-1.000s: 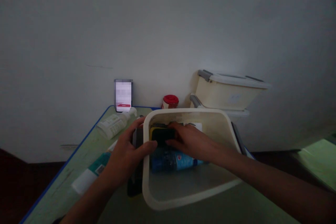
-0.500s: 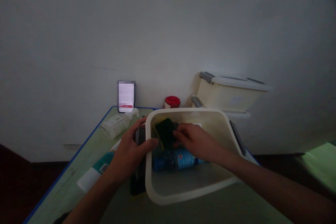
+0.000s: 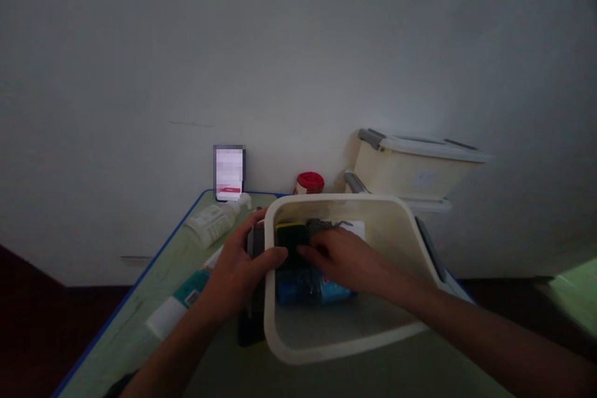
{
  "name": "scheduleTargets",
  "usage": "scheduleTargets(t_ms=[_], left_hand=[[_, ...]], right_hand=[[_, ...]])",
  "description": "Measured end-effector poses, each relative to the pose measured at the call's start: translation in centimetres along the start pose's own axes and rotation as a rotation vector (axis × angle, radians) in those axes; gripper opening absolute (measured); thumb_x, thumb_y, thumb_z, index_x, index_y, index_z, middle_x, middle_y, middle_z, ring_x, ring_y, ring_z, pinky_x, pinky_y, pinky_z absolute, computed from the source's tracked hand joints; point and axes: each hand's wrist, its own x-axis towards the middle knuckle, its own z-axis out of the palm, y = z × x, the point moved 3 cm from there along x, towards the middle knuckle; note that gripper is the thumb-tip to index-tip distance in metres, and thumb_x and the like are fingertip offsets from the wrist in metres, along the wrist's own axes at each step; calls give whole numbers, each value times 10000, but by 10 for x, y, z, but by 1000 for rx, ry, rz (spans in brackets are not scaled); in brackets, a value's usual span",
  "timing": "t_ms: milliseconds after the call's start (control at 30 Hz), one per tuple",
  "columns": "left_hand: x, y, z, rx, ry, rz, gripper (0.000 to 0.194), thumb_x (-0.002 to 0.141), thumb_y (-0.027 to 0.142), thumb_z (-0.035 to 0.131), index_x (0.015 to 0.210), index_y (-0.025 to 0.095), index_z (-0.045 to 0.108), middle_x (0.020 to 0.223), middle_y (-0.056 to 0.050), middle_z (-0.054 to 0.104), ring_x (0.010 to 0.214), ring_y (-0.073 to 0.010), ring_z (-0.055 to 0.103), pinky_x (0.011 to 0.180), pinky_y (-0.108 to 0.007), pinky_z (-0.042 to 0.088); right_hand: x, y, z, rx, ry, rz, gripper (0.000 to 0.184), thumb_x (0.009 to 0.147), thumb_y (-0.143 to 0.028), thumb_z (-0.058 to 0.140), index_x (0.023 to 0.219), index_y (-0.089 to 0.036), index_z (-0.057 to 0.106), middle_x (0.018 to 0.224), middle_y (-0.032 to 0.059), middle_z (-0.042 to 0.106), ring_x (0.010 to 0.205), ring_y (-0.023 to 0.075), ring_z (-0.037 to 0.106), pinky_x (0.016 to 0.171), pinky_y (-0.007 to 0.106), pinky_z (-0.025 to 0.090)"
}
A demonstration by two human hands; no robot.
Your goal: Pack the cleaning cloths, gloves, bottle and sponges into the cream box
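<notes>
A white plastic storage box (image 3: 298,353) stands on the table, its top uncovered. My left hand (image 3: 247,264) is closed on its left rim, thumb over the edge and fingers outside. Reaching into the box, my right hand (image 3: 345,258) pinches the right side of a dark green scouring sponge (image 3: 291,242) with a yellow edge. Below the sponge lies a water bottle with a blue cap and blue label (image 3: 333,291), on its side. Behind my right hand are a dark patterned item (image 3: 321,224), whose kind I cannot make out, and something white (image 3: 358,229).
Left of the box on the green table (image 3: 135,317) lie a pump bottle (image 3: 209,224) and a white and teal bottle (image 3: 180,305). A phone (image 3: 229,174) leans on the wall. Behind the box are a red roll (image 3: 310,183) and stacked lidded boxes (image 3: 405,174).
My right hand has lowered the sponge deeper into the box, now above the bottle and less tilted. The dark patterned item shows more. My left hand keeps its hold on the rim.
</notes>
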Motion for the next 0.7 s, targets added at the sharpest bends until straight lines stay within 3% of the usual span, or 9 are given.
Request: scheduleTargets(t_ms=[167,400,533,700], left_hand=[[0,-1,-6,43,45,4,538,638,311,615,1155,185,539,966,-59,662,782,-247,631,621,-325,524],[1,9,-3,25,127,-44,558,663,324,594,1199,188,521,936,-71,666,644,-224,634,524,-318,513],[3,27,15,-23,110,-53,545,627,295,618,1154,176,546,848,-53,666,580,-201,616,504,-309,500],[12,37,56,-146,2,-77,515,618,249,604,1124,165,552,736,-30,654,530,-172,593,493,-287,486]], right_hand=[[-2,-1,-11,-57,9,53,398,902,-461,373,756,-167,598,650,38,639,544,137,536,481,258,292],[-16,3,-48,-95,89,72,382,879,-487,401,731,-183,579,648,28,622,550,130,524,483,250,274],[-29,19,-66,-77,117,95,344,874,-445,426,710,-184,579,614,12,598,521,117,491,468,247,249],[-51,48,-81,-64,175,121,337,868,-400,434,638,-179,543,549,-8,542,490,106,451,469,238,255]])
